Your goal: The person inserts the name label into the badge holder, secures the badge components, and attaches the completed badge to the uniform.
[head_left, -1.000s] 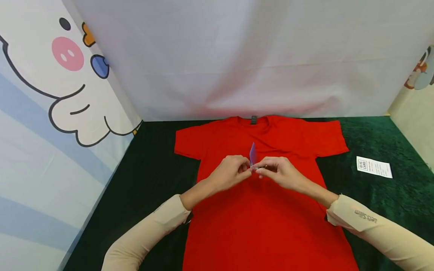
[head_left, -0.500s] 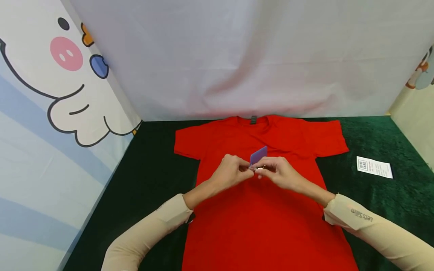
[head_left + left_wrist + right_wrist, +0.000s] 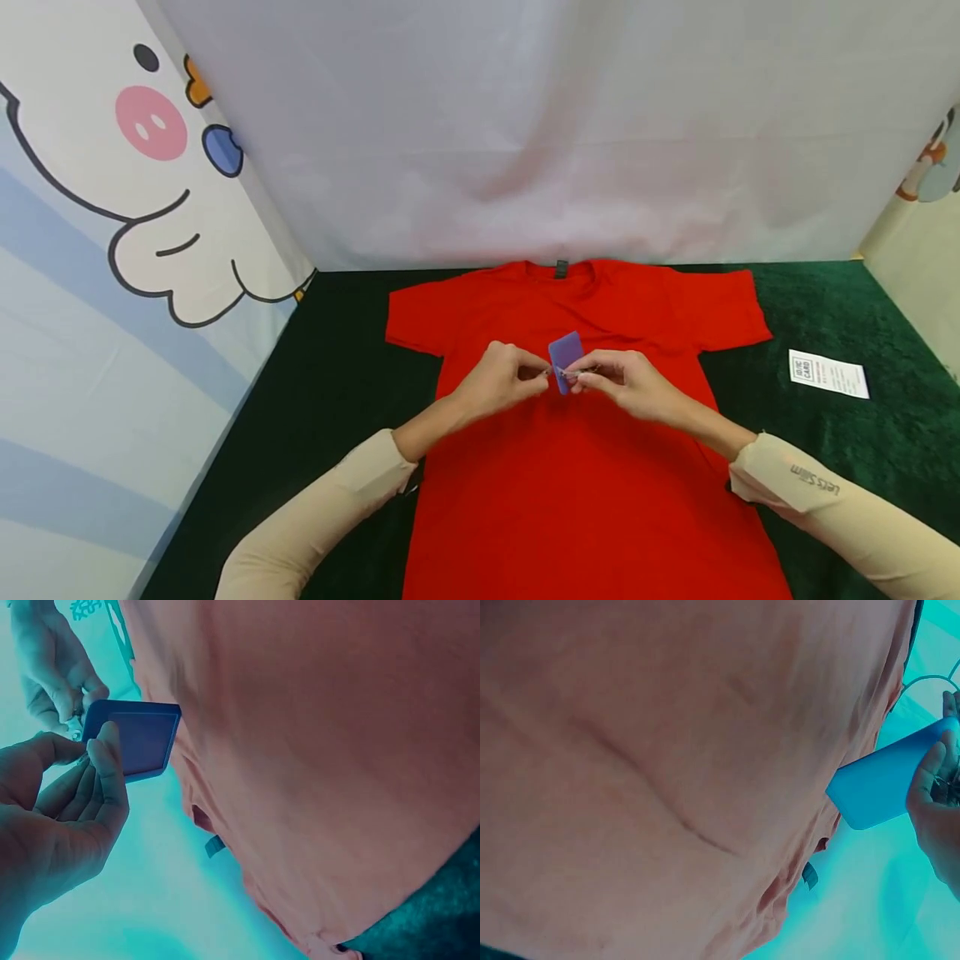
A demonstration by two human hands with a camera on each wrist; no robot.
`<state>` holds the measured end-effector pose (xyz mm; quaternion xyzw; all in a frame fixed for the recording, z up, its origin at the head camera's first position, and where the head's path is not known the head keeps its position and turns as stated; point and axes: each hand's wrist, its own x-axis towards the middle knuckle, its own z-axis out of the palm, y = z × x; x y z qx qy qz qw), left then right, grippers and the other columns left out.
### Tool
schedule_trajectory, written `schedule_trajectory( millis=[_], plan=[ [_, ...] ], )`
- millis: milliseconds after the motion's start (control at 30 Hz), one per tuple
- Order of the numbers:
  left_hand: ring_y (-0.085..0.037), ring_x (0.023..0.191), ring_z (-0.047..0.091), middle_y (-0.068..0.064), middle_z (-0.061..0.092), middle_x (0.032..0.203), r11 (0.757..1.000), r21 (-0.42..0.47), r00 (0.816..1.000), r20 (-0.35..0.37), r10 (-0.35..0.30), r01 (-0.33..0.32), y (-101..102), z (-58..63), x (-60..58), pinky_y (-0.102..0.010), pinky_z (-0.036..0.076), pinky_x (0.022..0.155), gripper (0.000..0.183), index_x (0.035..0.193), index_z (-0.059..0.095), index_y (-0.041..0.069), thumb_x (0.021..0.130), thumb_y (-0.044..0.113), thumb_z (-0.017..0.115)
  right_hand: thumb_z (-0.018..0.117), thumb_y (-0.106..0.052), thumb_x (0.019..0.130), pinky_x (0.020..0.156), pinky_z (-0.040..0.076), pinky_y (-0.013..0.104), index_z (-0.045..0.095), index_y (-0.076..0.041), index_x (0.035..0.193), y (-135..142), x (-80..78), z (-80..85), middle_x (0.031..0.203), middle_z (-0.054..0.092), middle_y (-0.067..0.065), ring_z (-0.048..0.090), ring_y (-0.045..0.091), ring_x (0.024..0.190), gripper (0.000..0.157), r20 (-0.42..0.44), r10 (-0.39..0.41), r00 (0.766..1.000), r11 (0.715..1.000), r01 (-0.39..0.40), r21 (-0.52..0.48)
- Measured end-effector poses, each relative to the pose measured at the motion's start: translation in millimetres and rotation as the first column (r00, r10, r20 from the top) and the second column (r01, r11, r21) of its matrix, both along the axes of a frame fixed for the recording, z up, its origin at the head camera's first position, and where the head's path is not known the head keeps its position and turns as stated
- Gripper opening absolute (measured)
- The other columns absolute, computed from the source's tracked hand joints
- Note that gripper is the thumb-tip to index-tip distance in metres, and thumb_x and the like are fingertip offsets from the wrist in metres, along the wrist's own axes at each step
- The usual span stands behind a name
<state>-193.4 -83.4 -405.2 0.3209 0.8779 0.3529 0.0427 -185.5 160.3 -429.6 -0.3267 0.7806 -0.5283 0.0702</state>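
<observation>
A purple-blue card holder (image 3: 567, 352) is held up over the chest of a red T-shirt (image 3: 592, 483). My right hand (image 3: 633, 383) pinches a small metal clip (image 3: 573, 374) at the holder. My left hand (image 3: 504, 377) pinches a small shiny piece at its fingertips, just left of the holder; its exact shape is too small to tell. In the left wrist view, the holder (image 3: 146, 739) shows a raised rim, with my left fingers (image 3: 111, 761) in front of it. The right wrist view shows its flat side (image 3: 889, 780) beside my right hand (image 3: 939, 817).
The T-shirt lies spread on a dark green cloth (image 3: 345, 375), collar at the far side. A white printed paper card (image 3: 828, 373) lies to the right of it. A white curtain (image 3: 450, 125) stands behind, and a cartoon-printed sheet (image 3: 75, 333) is at the left.
The card holder has turned from edge-on to show its face and now sits lower between my hands. My left hand has drawn slightly left, away from my right.
</observation>
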Motion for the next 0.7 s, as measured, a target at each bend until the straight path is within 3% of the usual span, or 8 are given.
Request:
schedule_trajectory(
  millis=[400, 533, 700],
  plan=[
    [-0.019, 0.080, 0.072, -0.012, 0.078, 0.093, 0.999, 0.005, 0.999, -0.011, -0.038, 0.038, 2, 2.1, 3.9, -0.018, 0.060, 0.076, 0.017, 0.106, 0.076, -0.004, 0.091, 0.004, 0.075, 0.057, 0.000, 0.102, 0.085, 0.059, 0.017, 0.066, 0.009, 0.122, 4, 2.7, 3.7, 0.107, 0.072, 0.024, 0.070, 0.024, 0.091, 0.024, 0.096, -0.010, 0.995, 1.000, 0.010, 0.001],
    [-0.017, 0.077, 0.070, -0.009, 0.076, 0.092, 1.000, 0.003, 0.999, -0.045, 0.023, -0.023, 4, 2.5, -0.6, -0.016, 0.057, 0.072, 0.019, 0.108, 0.073, 0.000, 0.091, 0.008, 0.077, 0.056, -0.002, 0.103, 0.086, 0.059, 0.018, 0.066, 0.009, 0.122, 6, 2.3, 4.1, 0.105, 0.071, 0.023, 0.069, 0.027, 0.091, 0.024, 0.125, -0.008, 0.992, 1.000, 0.007, 0.012],
    [-0.018, 0.076, 0.069, -0.009, 0.073, 0.098, 0.998, 0.019, 0.996, -0.066, 0.058, -0.057, 7, 2.6, -6.4, -0.016, 0.056, 0.071, 0.038, 0.126, 0.067, 0.006, 0.090, 0.011, 0.078, 0.054, -0.003, 0.104, 0.086, 0.058, 0.019, 0.065, 0.009, 0.123, 9, 2.1, 3.3, 0.106, 0.069, 0.024, 0.068, 0.028, 0.092, 0.025, 0.150, 0.011, 0.989, 1.000, -0.012, 0.008]
  ],
)
